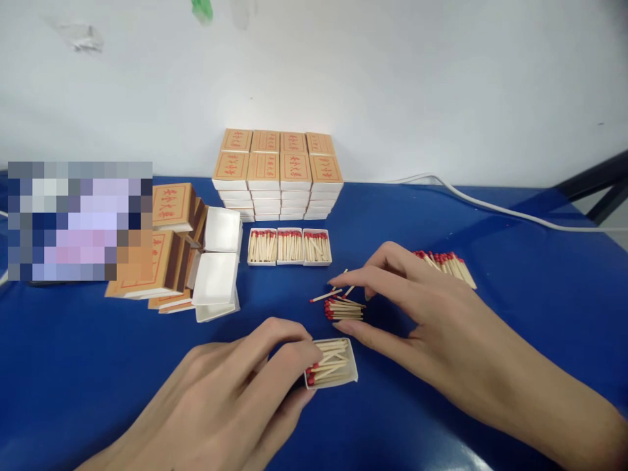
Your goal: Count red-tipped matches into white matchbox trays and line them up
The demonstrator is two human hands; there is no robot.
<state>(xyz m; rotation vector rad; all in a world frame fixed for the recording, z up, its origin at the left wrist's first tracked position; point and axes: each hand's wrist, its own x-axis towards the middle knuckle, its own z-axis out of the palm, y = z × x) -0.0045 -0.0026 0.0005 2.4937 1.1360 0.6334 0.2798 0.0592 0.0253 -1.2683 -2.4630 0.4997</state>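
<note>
My left hand (245, 386) grips a small white matchbox tray (354, 366) by its left end. Red-tipped matches (333, 366) lie in that tray, some of them crossed, with part of them hidden under my fingers. My right hand (412, 307) is just beyond it, thumb and forefinger spread around a small pile of loose matches (346, 310). The thumb is at the pile's near side; whether it touches is hard to tell. A few stray matches (324, 296) lie at the pile's far left edge, below the forefinger.
Three filled matchbox trays (289, 263) stand in a row behind. Stacked closed matchboxes (278, 167) rise against the wall. At left are empty white trays (216, 278) and orange matchbox covers (171, 206). More matches (454, 268) lie behind my right hand. A white cable (490, 203) crosses the blue table (417, 425).
</note>
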